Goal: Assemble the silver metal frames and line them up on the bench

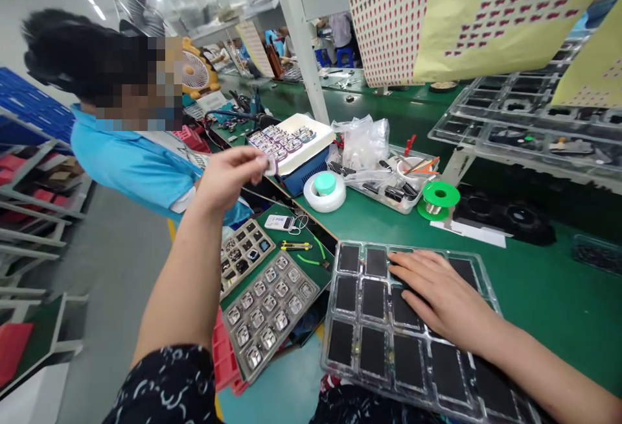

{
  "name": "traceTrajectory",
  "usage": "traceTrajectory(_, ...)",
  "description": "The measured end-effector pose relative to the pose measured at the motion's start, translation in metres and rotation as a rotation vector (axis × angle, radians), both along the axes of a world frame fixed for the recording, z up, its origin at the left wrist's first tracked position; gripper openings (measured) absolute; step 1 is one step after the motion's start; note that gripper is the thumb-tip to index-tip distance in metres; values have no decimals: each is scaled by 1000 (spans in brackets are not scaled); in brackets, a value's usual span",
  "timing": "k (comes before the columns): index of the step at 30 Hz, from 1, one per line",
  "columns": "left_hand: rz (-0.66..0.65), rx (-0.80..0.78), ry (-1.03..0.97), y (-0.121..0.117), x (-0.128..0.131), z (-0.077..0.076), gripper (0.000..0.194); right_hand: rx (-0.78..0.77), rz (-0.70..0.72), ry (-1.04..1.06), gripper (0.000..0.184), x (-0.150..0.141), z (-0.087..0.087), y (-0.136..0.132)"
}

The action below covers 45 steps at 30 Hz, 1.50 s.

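My left hand (228, 174) is raised to the left of a white-and-blue box (304, 161). Its fingers pinch a small pale part (270, 164), close to the tray of small purple-edged parts (282, 140) on top of that box. My right hand (440, 294) lies flat, fingers stretched out, on a clear plastic tray (362, 340) of black rectangular pieces at the near edge of the green table (544, 281).
A co-worker in a light blue shirt (131, 164) sits at the left. Two grey trays of small metal parts (267, 307) lie below my left arm. A white tape roll (324, 190), a green spool (437, 198) and a cluttered clear tray (389, 181) stand behind. Yellow sticker sheets (466, 15) hang overhead.
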State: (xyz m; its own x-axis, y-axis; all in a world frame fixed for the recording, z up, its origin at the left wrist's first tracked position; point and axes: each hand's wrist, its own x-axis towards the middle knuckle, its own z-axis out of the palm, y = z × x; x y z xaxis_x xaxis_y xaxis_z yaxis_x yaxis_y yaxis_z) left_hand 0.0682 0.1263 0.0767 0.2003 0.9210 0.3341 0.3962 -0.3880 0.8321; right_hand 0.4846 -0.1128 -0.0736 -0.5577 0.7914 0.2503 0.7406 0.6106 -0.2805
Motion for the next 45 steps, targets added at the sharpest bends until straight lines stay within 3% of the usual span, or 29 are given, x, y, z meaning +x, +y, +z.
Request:
traceTrajectory(2, 157, 108, -33, 53, 19, 10, 24, 3, -7, 7, 43, 0, 0, 0)
traceTrajectory(6, 381, 129, 54, 148, 50, 10, 15, 0, -16, 20, 46, 0, 0, -1)
traceTrajectory(9, 471, 40, 163, 192, 64, 6, 15, -12, -21, 11, 47, 0, 0, -2)
traceTrajectory(12, 513, -14, 318, 213, 73, 1, 16, -17, -27, 5, 48, -1, 2, -3)
traceTrajectory(20, 469, -87, 684, 221, 75, 1, 13, -19, -28, -23, 48, -2, 5, -3)
traceTrajectory(25, 393, -10, 554, 220, 75, -2, 14, -26, -32, 0, 47, -2, 5, -3)
traceTrajectory(30, 294, -49, 617, 215, 82, 0, 15, -20, -30, 17, 48, -2, 6, -3)
traceTrajectory(45, 279, -46, 648, 202, 80, 4, 16, -19, -12, 7, 46, 0, 3, -3)
